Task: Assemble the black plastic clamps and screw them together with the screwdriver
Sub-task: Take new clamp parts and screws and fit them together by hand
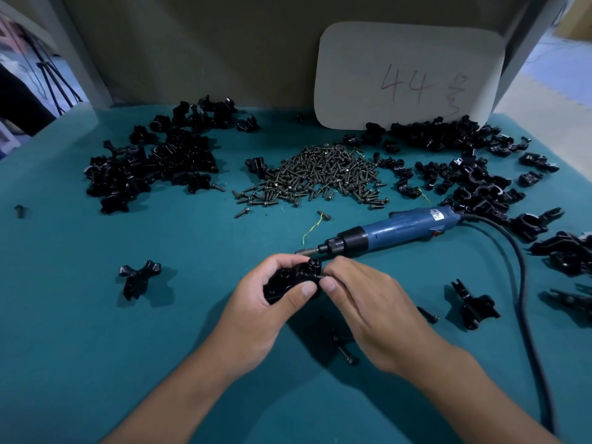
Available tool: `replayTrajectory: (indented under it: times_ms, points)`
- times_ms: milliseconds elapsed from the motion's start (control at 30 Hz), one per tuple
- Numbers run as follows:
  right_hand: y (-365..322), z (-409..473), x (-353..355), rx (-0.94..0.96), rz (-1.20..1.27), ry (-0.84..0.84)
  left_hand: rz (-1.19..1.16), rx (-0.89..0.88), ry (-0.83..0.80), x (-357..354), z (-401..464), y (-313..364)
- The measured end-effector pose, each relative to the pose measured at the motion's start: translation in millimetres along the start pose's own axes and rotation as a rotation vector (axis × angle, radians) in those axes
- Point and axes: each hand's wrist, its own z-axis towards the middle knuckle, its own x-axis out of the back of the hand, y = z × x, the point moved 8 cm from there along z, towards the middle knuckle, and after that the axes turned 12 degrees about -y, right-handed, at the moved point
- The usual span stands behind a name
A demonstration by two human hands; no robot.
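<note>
Left hand (256,315) curls around a black plastic clamp (288,282), held above the near middle of the teal table (80,315). Right hand (368,302) pinches a small screw (321,277) at the clamp's right side. Just beyond lies the blue electric screwdriver (390,230), untouched. Farther off sits a screw pile (320,174), with clamp parts (153,158) heaped far left and more clamp parts (464,161) far right.

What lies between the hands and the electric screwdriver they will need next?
Nothing visible. The blue electric screwdriver lies on bare mat just beyond the right hand, which pinches a screw at the clamp held by the left hand.
</note>
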Motion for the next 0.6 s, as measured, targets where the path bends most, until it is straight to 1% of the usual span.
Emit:
replayTrajectory:
  times_ms: [100, 167, 200, 300, 333, 367, 500, 600]
  points:
    - [0.8, -0.1, -0.6, -0.018, -0.027, 0.004, 0.008, -0.002, -0.002, -1.4, 0.0, 0.7]
    - [1.5, -0.1, -3.1, -0.035, 0.010, 0.004, 0.016, -0.009, -0.010, -2.1, -0.1, 1.7]
    - [2.3, 0.2, -5.3, -0.050, 0.077, 0.004, 0.025, -0.011, -0.021, -2.7, -0.3, 2.0]
    - [10.8, 1.7, -14.1, -0.122, 0.491, 0.008, 0.039, -0.019, -0.051, -5.1, -1.2, 2.8]
    - [13.6, 1.4, -16.9, -0.143, 0.568, 0.001, 0.038, -0.017, -0.051, -5.3, -1.1, 2.4]
    - [14.4, 1.2, -17.5, -0.153, 0.559, -0.007, 0.037, -0.016, -0.043, -5.1, -0.6, 2.1]
    - [10.2, -1.2, -8.1, -0.121, 0.269, -0.011, 0.040, -0.018, 0.003, -1.0, 0.5, 2.2]
    - [7.3, -2.3, -0.3, -0.071, 0.162, 0.006, 0.027, -0.003, 0.001, -0.5, 0.7, -0.1]
